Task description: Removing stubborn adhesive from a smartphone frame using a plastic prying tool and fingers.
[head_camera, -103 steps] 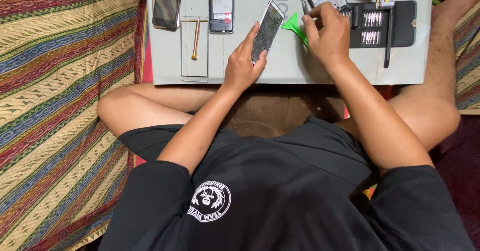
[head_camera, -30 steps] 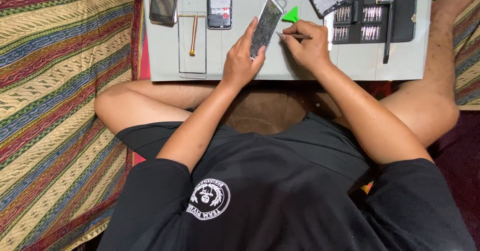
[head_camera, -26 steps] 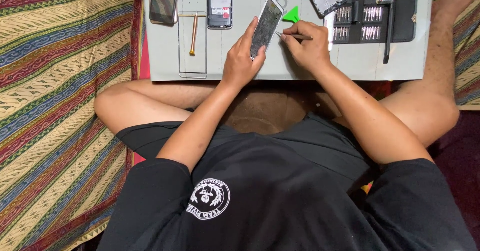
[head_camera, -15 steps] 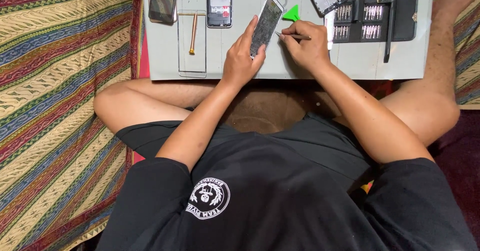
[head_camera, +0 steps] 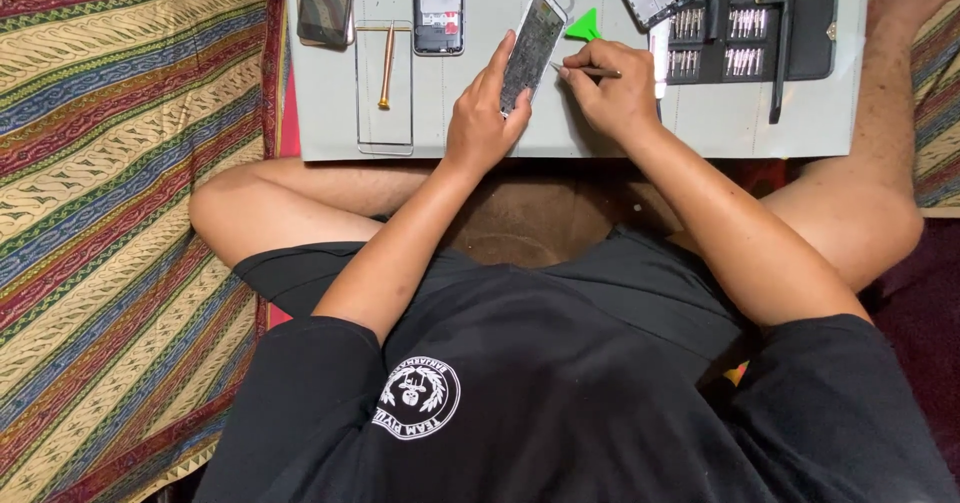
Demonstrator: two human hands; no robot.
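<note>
Nothing has shifted: left hand (head_camera: 478, 128) grips the phone (head_camera: 532, 48), right hand (head_camera: 608, 98) pinches a tool (head_camera: 585, 70) beside the bit case (head_camera: 755, 28).

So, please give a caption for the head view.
Left hand holds a phone while right hand applies a thin tool.

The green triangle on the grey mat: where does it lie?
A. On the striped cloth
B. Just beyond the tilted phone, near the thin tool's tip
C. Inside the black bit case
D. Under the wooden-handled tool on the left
B: the green triangle lies on the grey mat beside the tilted phone, above the thin tool held by the right hand.
</note>
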